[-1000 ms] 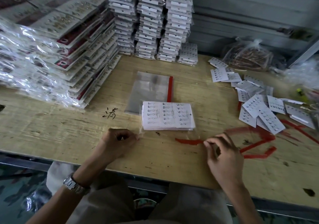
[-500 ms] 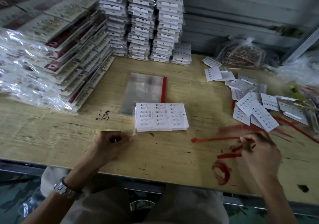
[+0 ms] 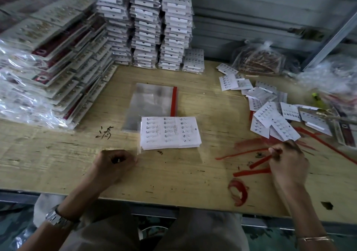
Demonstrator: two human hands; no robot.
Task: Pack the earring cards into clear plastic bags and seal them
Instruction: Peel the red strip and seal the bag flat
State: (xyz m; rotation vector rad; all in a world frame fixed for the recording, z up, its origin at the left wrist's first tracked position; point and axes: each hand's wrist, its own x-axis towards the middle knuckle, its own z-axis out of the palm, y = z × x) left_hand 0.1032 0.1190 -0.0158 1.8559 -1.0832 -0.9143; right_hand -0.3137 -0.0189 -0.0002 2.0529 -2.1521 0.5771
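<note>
A faint clear bag (image 3: 183,153) of cards (image 3: 170,132) is pinched in the grip of the left hand (image 3: 116,163); a red strip (image 3: 241,154), end hidden, is pinched by the right hand (image 3: 287,162).

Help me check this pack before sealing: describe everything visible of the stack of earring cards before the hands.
The stack of earring cards is white, paper-like, several cards deep, edges nearly flush. The top shows three columns of small studs. It lies flat on the wooden table, inside a clear bag whose near-left corner the left hand pinches. No hand touches the cards.
</note>
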